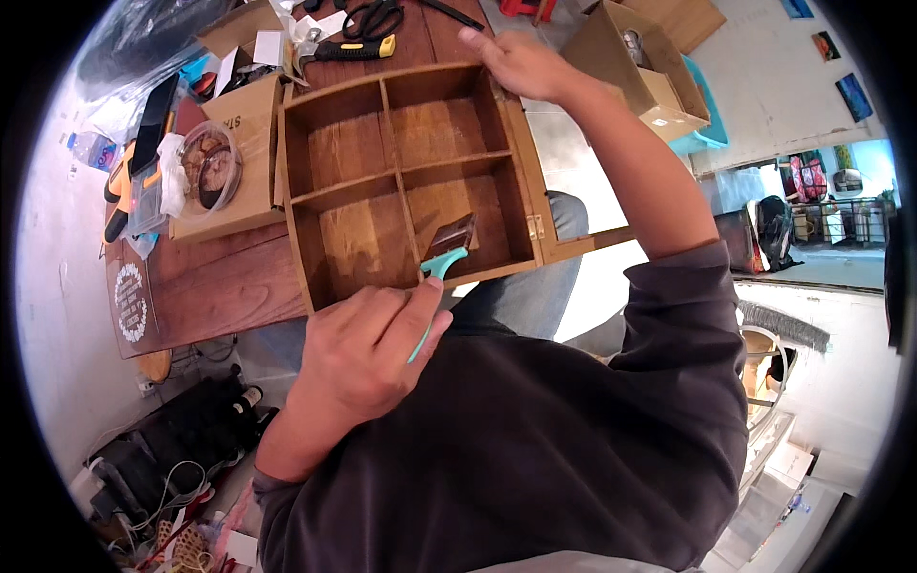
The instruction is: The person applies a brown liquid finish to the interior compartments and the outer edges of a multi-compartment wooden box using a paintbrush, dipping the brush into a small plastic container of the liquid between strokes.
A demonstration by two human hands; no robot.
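Observation:
A brown wooden box, split by crossed dividers into several square compartments, rests at the table's edge with its inside facing up. My left hand is closed around the turquoise handle of a paintbrush. The brush's dark bristles are over the near right compartment; whether they touch the wood I cannot tell. At the box's far right corner, my right hand grips the edge, its fingers partly hidden. A wooden frame joins the box's right side at a small metal hinge and stands swung outward.
Left of the box, a cardboard box and a clear round tub with brown contents sit on the reddish wooden table. Black scissors and a yellow-black tool lie beyond. Another carton stands at far right.

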